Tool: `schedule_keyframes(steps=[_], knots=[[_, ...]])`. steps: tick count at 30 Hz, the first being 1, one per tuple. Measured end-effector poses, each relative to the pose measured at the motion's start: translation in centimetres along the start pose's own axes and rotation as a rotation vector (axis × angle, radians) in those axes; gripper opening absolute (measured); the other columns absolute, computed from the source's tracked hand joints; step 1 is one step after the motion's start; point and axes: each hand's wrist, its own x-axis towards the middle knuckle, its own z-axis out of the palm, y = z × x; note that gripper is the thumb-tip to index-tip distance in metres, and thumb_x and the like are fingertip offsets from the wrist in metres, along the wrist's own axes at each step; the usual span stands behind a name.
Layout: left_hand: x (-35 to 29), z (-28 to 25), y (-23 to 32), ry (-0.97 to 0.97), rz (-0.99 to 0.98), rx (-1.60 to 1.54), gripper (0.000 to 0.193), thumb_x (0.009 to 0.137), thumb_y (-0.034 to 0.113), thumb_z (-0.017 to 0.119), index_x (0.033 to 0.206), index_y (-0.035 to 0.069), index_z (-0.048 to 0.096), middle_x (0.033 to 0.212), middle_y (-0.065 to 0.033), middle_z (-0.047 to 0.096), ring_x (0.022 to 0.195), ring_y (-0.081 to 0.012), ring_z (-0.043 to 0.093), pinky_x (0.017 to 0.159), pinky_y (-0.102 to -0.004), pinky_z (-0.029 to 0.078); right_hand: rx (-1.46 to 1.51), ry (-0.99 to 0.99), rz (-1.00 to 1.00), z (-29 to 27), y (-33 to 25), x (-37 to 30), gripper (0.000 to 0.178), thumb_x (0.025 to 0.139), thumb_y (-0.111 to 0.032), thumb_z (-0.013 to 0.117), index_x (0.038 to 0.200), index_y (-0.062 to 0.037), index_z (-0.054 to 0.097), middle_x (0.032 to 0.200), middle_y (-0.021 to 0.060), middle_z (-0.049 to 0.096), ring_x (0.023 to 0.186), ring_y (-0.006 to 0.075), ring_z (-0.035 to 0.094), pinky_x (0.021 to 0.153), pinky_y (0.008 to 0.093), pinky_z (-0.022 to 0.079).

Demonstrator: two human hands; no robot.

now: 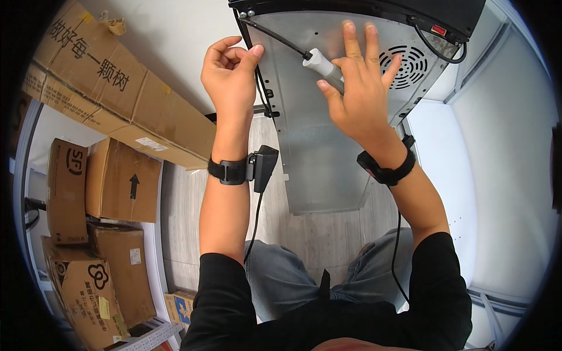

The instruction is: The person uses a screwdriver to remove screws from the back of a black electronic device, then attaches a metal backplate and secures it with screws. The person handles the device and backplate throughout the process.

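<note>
A tall metal appliance housing [316, 158] with a black top and a round vent stands in front of me. My right hand [363, 88] lies over its panel with several fingers stretched out. Between its thumb and palm rests the pale grey handle of a long black-shafted screwdriver [320, 63]. The shaft slants up left, its tip close to silver screws [247, 13] at the housing's upper left corner. Beside the left edge, below that corner, my left hand [230, 73] has its fingers curled and thumb pressed in; anything within them is hidden.
Long cardboard boxes [117, 88] lean along the left wall. More cartons [124, 181] fill a metal shelf at left. A black cable [451, 60] loops from the housing beside a red switch [438, 29]. Cables hang from both wrist straps. A white panel [439, 169] stands at right.
</note>
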Motion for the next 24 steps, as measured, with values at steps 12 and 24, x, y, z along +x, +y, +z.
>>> schedule_keyframes(steps=[12,24], knots=[[0.7,-0.7,-1.2,-0.067,0.066,0.175,0.024,0.077,0.007,0.078,0.096,0.001,0.065,0.071,0.0019,0.059,0.064,-0.0054,0.051,0.059,-0.0202,0.042,0.028,-0.014,0.021,-0.5,0.0,-0.1,0.023,0.076,-0.019,0.071,0.084,-0.0031,0.056,0.15,0.0172,0.035,0.143,0.0376,0.022,0.096,0.0785,0.008],[-0.6,-0.4,0.0,-0.021,0.24,0.292,0.041,0.076,0.005,0.077,0.111,0.001,0.057,0.078,-0.0001,0.055,0.068,-0.0069,0.049,0.063,-0.0207,0.042,0.331,-0.083,0.314,-5.8,0.1,-1.8,0.032,0.074,-0.012,0.074,0.102,-0.0034,0.062,0.12,0.0159,0.061,0.113,0.0321,0.055,0.094,0.0458,0.04]])
